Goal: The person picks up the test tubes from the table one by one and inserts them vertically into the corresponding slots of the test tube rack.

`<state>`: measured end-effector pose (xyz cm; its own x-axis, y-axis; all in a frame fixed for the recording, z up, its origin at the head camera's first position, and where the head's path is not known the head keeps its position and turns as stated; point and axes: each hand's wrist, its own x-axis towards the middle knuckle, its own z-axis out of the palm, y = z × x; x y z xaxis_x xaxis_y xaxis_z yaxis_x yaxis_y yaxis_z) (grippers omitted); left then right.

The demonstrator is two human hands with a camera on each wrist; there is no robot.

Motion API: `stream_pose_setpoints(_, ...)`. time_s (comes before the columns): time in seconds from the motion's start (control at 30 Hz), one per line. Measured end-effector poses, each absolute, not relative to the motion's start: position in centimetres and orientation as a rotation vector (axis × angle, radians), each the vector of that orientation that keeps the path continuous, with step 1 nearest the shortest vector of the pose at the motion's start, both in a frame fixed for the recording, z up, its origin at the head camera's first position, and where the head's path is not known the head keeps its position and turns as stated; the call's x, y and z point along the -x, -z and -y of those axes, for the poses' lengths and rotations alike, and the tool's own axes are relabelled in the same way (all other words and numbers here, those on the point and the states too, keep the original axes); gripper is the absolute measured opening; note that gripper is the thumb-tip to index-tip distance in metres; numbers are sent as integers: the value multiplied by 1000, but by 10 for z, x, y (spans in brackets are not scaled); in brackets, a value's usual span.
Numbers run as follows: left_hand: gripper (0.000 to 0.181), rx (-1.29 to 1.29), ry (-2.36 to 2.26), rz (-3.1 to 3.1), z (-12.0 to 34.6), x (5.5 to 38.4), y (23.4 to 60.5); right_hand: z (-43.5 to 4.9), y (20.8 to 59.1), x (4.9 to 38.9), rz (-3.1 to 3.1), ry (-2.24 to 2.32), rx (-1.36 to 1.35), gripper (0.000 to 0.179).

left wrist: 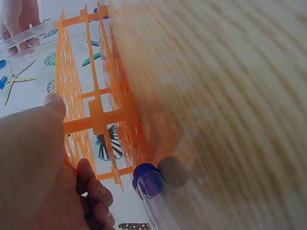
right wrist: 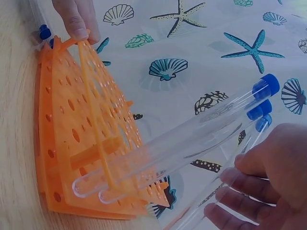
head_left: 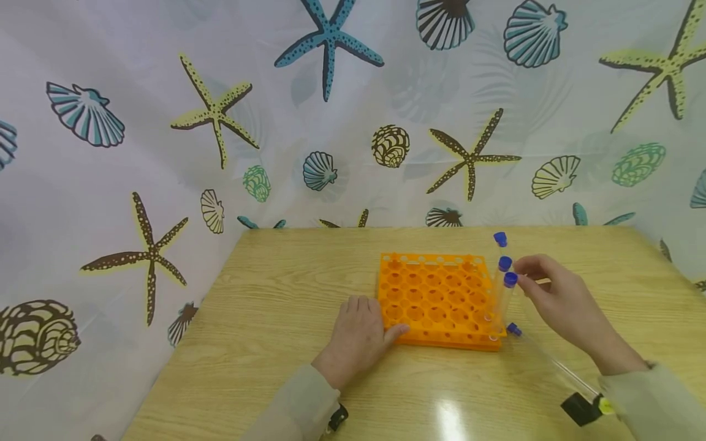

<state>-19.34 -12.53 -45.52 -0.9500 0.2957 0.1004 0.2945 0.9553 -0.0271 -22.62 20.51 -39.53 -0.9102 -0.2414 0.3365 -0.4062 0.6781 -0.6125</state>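
Rack [head_left: 436, 341], orange and perforated, is clamped in left fingers [left wrist: 99, 192]; right fingers [right wrist: 240, 200] curve apart beside clear tubes [right wrist: 184, 140].

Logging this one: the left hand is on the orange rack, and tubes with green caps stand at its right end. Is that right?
One slip: the caps on those tubes are blue, as the head view shows. The left hand is on the orange rack, as you say.

A pale cloth [head_left: 342, 125] printed with blue, yellow and brown starfish [head_left: 470, 159] and scallop shells [head_left: 534, 35] is hanging behind and to both sides of a light wood-grained table [head_left: 287, 306], which is catching a bright patch of glare [head_left: 449, 421].
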Motion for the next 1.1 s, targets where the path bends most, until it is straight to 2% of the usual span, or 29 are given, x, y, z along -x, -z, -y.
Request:
stream_pose_setpoints(0.3, 66, 445, 0, 3026, 125, 194, 454, -198, 391, 230, 2627, -1118, -512, 35)
stream_pose_setpoints(0.67, 66, 453, -31, 3018, 124, 194, 454, -189, 398, 237, 2551, -1235, -442, 26)
stream_pose_setpoints(0.93, 67, 457, -26, 3013, 125, 196, 454, -182, 401, 242, 2514, -1236, -495, 20)
stream_pose_setpoints(1.1, 66, 463, -14, 3017, 125, 195, 454, -182, 405, 244, 2533, -1222, -498, 22)
